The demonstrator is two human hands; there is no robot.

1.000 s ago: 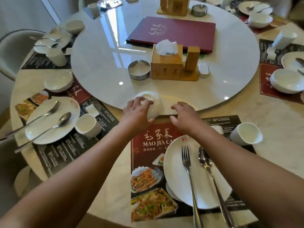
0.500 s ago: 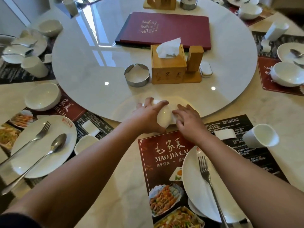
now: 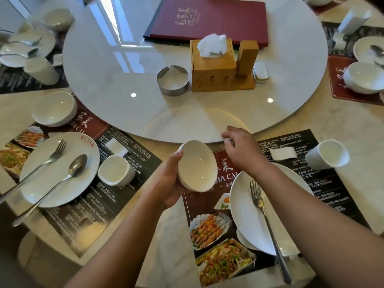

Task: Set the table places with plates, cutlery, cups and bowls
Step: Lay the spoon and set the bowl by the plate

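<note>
My left hand (image 3: 169, 180) grips a small white bowl (image 3: 197, 166), tilted with its mouth toward me, above the top left corner of the near placemat (image 3: 209, 206). My right hand (image 3: 242, 149) hovers just right of the bowl with its fingers loosely curled, holding nothing. On the placemat sits a white plate (image 3: 245, 206) with a fork (image 3: 265, 221) on it. A white cup (image 3: 328, 154) lies tipped at the mat's right, beside a small white rest (image 3: 283, 152).
The big white turntable (image 3: 124, 65) carries a red menu (image 3: 207, 19), a wooden tissue box (image 3: 214, 67) and a metal ashtray (image 3: 172, 80). The left place has a bowl (image 3: 54, 109), plate (image 3: 62, 183), fork, spoon and cup (image 3: 116, 170). More settings stand far left and right.
The bowl was lifted off the turntable's edge and drawn toward me in my left hand, turning mouth-up. My right hand let go of it and stays near the turntable rim.
</note>
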